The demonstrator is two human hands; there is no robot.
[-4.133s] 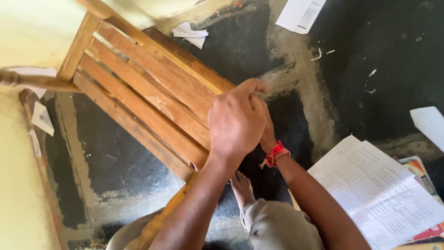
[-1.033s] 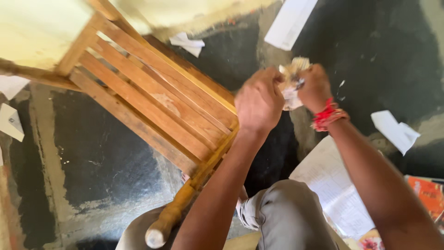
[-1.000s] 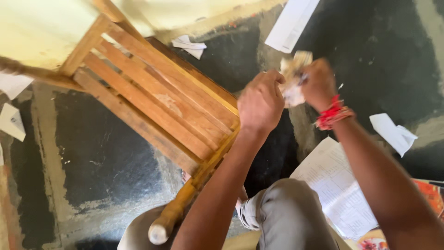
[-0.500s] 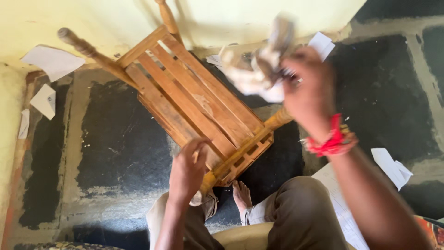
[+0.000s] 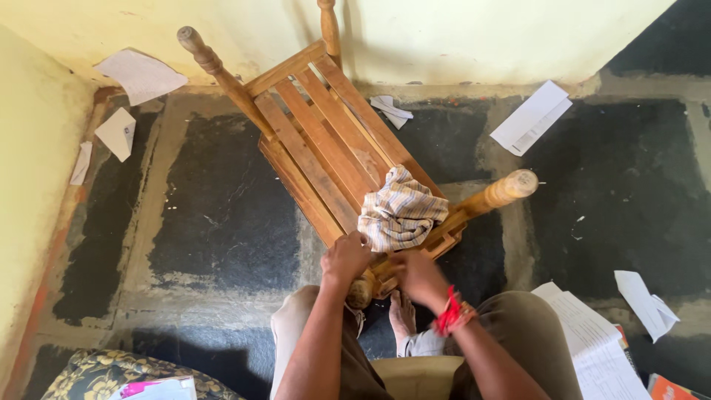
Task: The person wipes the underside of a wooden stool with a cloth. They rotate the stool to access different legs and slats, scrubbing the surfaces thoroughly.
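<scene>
Single head-worn view, steeply down, fairly near an upturned wooden stool (image 5: 326,159), floor (image 5: 215,215).

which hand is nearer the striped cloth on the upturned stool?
Left, narrowly. The left hand grips the stool edge just beside the striped cloth; the right hand sits slightly lower, below the cloth.

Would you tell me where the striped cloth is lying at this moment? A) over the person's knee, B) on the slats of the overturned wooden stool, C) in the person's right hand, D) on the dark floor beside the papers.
B: the striped cloth lies crumpled on the slats of the overturned wooden stool, just beyond both hands, which hold the stool's near edge.
</scene>
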